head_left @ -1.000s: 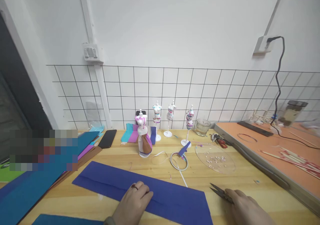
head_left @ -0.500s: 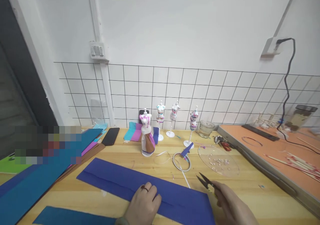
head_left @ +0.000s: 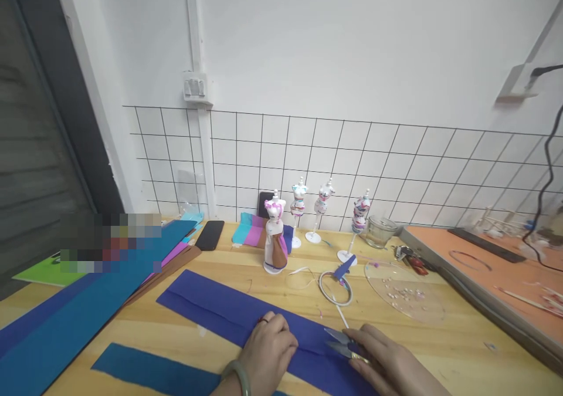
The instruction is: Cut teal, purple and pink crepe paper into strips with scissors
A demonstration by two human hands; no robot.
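A wide strip of violet-blue crepe paper (head_left: 211,296) lies slanted across the table, a crease running along it. My left hand (head_left: 270,349), with a ring and a jade bangle, is closed, its bent fingers pressing the middle of the strip. In my right hand (head_left: 387,361) are small scissors (head_left: 341,344), their blades parted and pointing left over the strip's right part, close to my left fingers. I cannot tell whether the blades touch the paper. A teal paper strip (head_left: 153,365) lies nearer me, partly covered by my left forearm.
Several small dress-form stands, one a dressed mannequin (head_left: 275,237), stand behind the strip. A tape roll (head_left: 335,288) and a clear disc with beads (head_left: 404,293) lie right of them. Long teal paper (head_left: 101,308) and a phone (head_left: 211,235) are left. An orange board (head_left: 479,278) borders the right.
My right hand has brought the scissors left, from beside the strip to over it. My left hand still presses the paper. The view has turned slightly left.
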